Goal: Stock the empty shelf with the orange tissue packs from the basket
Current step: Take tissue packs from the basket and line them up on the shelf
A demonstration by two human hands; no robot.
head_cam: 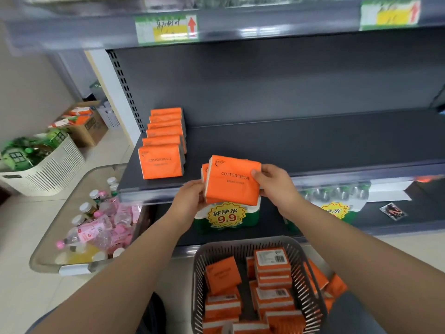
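I hold orange tissue packs [232, 183] upright between both hands, just in front of the dark shelf's [301, 145] front edge; a second pack shows behind the front one. My left hand [191, 198] grips their left side and my right hand [277, 183] grips the right side. A row of several orange packs [163, 143] stands on the shelf's left end, front to back. Below, the grey basket [243, 245] holds several more orange packs [272, 273].
The lower shelf carries green bottle multipacks with a yellow 9.9 price tag [227, 215]. A clear bin of pink and yellow bottles [96, 225] sits on the floor at left, a white basket [48, 169] and a cardboard box [84, 126] beyond it.
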